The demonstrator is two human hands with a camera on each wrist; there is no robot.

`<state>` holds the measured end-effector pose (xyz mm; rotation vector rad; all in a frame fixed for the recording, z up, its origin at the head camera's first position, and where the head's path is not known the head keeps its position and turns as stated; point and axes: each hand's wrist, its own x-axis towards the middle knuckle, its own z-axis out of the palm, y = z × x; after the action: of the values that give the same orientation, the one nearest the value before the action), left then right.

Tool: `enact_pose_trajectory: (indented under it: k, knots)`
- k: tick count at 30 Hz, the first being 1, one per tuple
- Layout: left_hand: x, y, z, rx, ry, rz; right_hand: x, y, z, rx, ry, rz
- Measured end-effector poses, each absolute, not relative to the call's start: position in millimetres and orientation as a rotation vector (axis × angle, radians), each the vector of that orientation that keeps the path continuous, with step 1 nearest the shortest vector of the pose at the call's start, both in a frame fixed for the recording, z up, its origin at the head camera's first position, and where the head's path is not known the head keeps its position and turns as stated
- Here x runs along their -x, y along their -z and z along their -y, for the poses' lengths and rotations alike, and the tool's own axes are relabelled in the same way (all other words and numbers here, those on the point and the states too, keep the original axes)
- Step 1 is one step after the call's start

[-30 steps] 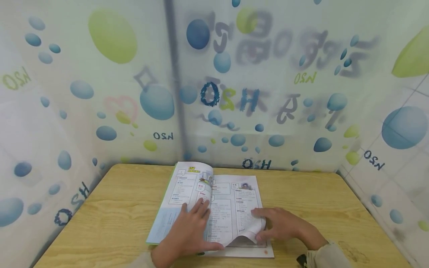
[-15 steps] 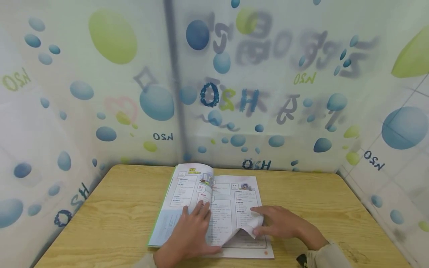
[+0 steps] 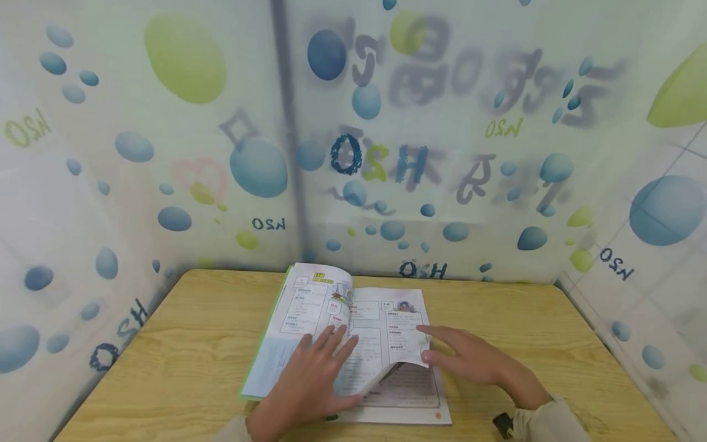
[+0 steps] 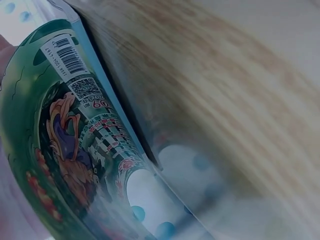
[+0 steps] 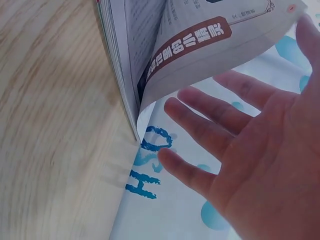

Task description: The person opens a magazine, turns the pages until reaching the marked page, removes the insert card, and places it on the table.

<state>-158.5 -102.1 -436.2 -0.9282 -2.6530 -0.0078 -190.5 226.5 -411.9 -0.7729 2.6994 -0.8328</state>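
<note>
A magazine [image 3: 293,307] lies open on the wooden table, with printed text on both pages. My left hand [image 3: 312,374] rests across its lower middle by the spine, fingers spread. In the left wrist view its green cover [image 4: 30,110] shows a barcode and a cartoon figure. The right page [image 5: 210,55] has its lower corner lifted and curled up, baring the printed page under it. My right hand [image 3: 475,359] is at that page's outer edge, thumb tip right at the lifted corner and the index finger above it; the right wrist view shows its fingers spread and nearly straight.
The wooden table [image 3: 193,344] extends on both sides of the magazine. A pale curtain [image 3: 475,73] printed with blue and green drops and H2O lettering stands behind the table and along its sides.
The lifted page corner has risen and moved away from me, showing more of the page beneath. My right fingers have spread wider apart, and my left hand has shifted only slightly.
</note>
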Motion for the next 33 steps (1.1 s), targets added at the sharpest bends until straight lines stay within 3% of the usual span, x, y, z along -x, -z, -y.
enact_pose_trajectory:
  k: [16,27,33]
  knots:
    - [160.3,436.0,105.6,1.214,-0.003,2.297,194.4,412.7,-238.4,0.585,0.706,-2.772]
    - [160.7,434.7,107.2,1.274,-0.152,2.348,191.5,429.3,-229.5,0.927,0.592,-2.588]
    - [162.7,434.8,107.9,1.25,-0.186,2.37,188.2,433.7,-224.6,0.896,0.531,-2.578]
